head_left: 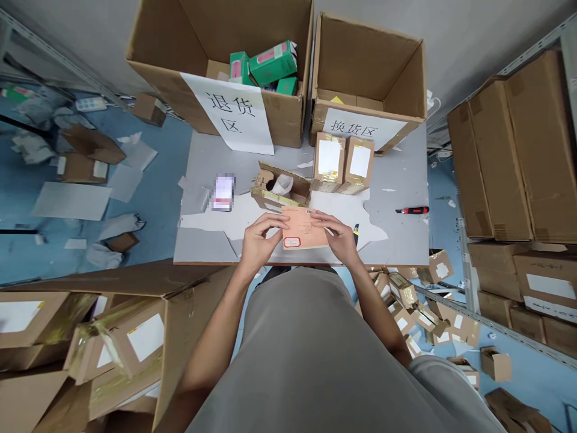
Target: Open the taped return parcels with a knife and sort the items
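Note:
Both of my hands hold a flat orange printed booklet (305, 228) over the near edge of the table; it has a barcode at the top and a red-framed white label at its lower left corner. My left hand (265, 236) pinches its left side, and my right hand (337, 237) grips the right side. Just beyond it lies an opened cardboard box (297, 191) with crumpled white packing inside. A knife with a yellow part (356, 233) is partly hidden behind my right hand. Two taped cartons (329, 162) stand side by side farther back.
Large boxes at the back bear paper signs; the left box (288, 120) holds green packages (273, 63), the right box (392, 117) something yellow. A phone (223, 192) and a red-black cutter (415, 210) lie on the table (396, 240). Cartons (144, 337) fill a big box at left.

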Action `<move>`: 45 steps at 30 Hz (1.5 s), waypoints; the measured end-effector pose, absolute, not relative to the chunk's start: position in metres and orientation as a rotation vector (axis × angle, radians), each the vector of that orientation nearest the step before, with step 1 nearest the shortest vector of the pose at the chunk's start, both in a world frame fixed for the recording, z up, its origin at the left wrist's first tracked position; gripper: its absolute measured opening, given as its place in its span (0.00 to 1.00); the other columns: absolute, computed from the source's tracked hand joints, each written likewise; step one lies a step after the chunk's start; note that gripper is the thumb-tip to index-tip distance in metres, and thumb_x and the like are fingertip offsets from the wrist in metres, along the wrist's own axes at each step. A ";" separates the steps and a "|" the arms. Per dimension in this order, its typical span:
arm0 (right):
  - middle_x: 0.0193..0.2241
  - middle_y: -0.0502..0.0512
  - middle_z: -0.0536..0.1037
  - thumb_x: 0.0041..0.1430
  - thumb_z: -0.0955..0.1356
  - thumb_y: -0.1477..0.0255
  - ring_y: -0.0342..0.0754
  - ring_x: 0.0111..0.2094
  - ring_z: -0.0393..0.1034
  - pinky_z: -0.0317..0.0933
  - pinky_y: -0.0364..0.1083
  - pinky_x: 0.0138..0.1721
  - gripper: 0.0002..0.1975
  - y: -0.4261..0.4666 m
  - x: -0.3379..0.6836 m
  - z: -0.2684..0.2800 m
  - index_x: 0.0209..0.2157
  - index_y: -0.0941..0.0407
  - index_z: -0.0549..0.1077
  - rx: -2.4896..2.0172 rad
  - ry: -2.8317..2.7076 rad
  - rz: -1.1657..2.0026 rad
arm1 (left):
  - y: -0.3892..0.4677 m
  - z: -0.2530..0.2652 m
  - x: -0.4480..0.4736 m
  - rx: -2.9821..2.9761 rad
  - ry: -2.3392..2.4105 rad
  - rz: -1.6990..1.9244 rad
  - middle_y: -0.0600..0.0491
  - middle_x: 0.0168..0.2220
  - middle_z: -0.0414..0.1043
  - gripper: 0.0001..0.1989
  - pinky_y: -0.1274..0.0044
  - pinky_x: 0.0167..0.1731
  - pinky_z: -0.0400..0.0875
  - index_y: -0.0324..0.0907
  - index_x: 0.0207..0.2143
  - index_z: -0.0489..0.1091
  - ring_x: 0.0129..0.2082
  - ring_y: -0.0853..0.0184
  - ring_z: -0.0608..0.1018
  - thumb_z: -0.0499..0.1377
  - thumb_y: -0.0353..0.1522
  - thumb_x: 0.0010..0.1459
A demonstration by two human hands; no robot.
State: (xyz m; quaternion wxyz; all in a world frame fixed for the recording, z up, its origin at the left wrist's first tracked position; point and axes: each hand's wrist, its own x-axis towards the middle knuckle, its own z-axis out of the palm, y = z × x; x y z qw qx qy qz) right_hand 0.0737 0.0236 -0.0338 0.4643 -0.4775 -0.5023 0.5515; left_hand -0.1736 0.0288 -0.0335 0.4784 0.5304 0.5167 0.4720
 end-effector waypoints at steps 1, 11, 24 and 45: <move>0.57 0.55 0.88 0.69 0.77 0.48 0.59 0.69 0.76 0.62 0.64 0.77 0.15 0.023 0.073 -0.033 0.43 0.42 0.91 -1.168 -1.235 1.345 | 0.029 -0.032 -0.173 1.309 1.263 1.157 0.45 0.46 0.86 0.06 0.65 0.55 0.81 0.47 0.33 0.83 0.50 0.58 0.86 0.69 0.38 0.61; 0.46 0.54 0.87 0.59 0.82 0.46 0.55 0.53 0.83 0.74 0.56 0.64 0.24 0.017 0.072 -0.040 0.46 0.47 0.82 -1.314 -1.010 1.364 | 0.027 -0.035 -0.173 1.065 1.319 1.124 0.45 0.43 0.86 0.20 0.68 0.50 0.82 0.44 0.36 0.77 0.44 0.59 0.86 0.77 0.48 0.55; 0.31 0.53 0.87 0.52 0.83 0.44 0.50 0.31 0.80 0.75 0.50 0.36 0.26 0.024 0.068 -0.044 0.38 0.51 0.85 -1.423 -0.948 1.438 | 0.034 -0.041 -0.173 0.981 1.359 0.964 0.46 0.34 0.86 0.32 0.74 0.32 0.75 0.41 0.43 0.83 0.33 0.61 0.84 0.76 0.59 0.53; 0.45 0.58 0.89 0.49 0.82 0.48 0.59 0.49 0.83 0.79 0.56 0.56 0.27 0.025 0.025 -0.110 0.44 0.50 0.85 -1.125 -0.682 1.865 | 0.001 -0.016 -0.127 1.979 1.187 0.826 0.46 0.49 0.83 0.11 0.68 0.49 0.78 0.49 0.46 0.85 0.49 0.57 0.84 0.60 0.30 0.74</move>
